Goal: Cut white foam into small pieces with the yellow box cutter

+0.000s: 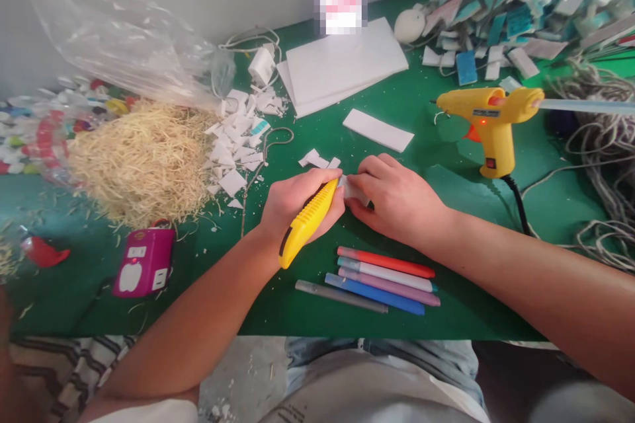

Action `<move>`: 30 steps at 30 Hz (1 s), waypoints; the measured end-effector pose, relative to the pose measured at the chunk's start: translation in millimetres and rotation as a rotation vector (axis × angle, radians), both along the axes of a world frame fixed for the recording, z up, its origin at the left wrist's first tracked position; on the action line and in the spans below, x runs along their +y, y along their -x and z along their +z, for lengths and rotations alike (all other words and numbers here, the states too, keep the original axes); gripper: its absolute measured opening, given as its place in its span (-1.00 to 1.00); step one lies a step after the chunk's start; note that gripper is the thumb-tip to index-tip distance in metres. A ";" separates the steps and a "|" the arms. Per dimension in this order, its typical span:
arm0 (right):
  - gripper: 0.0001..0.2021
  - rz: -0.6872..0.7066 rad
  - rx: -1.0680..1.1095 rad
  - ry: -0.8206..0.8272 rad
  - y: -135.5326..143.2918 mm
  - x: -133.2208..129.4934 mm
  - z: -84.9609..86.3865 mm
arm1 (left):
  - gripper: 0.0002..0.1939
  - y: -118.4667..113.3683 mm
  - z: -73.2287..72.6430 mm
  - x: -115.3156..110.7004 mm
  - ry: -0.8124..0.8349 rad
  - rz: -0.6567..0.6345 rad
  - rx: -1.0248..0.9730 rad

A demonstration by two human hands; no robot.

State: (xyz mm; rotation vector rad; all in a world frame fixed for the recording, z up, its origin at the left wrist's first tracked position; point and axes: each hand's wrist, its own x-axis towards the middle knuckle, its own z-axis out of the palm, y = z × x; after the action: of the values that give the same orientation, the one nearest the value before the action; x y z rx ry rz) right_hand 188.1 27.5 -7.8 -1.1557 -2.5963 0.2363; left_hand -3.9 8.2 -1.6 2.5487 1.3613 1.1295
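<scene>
My left hand (290, 201) is closed round a yellow utility knife (308, 221), its handle end tilted back toward my body. At the blade end, my right hand (391, 198) pinches a small white piece of board (354, 192). The two hands almost meet over the green table, and the blade itself is hidden. Just beyond the knife tip lie a few small white offcuts (315, 158). A white strip of board (378, 130) rests farther back. Several felt-tip pens, among them a red pen (387, 262) and a blue pen (374, 293), lie on the near side of my hands.
A yellow glue gun (489, 125) with its cord stands at right. White sheets (347, 66) lie at the back. To the left are a straw heap (143, 165), white scraps (233, 145) and a magenta power box (143, 261). Blue-and-white pieces (516, 20) are piled at back right.
</scene>
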 end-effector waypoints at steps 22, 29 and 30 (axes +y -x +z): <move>-0.79 0.015 0.015 0.006 -1.4 0.9 0.2 | -0.89 1.9 1.1 -2.0 0.089 0.017 -0.028; -0.80 -0.007 0.015 0.060 -0.5 0.6 3.1 | -0.90 1.7 4.8 -4.4 0.057 0.047 -0.052; -0.80 -0.010 0.011 0.066 -0.2 0.4 3.8 | -0.89 1.9 5.6 -4.9 0.066 0.054 -0.055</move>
State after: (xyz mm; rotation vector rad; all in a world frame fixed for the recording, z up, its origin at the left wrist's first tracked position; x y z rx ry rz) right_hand 188.4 27.9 -4.0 -1.1862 -2.5902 0.3269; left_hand -5.8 3.3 4.0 2.4319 1.4375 1.1342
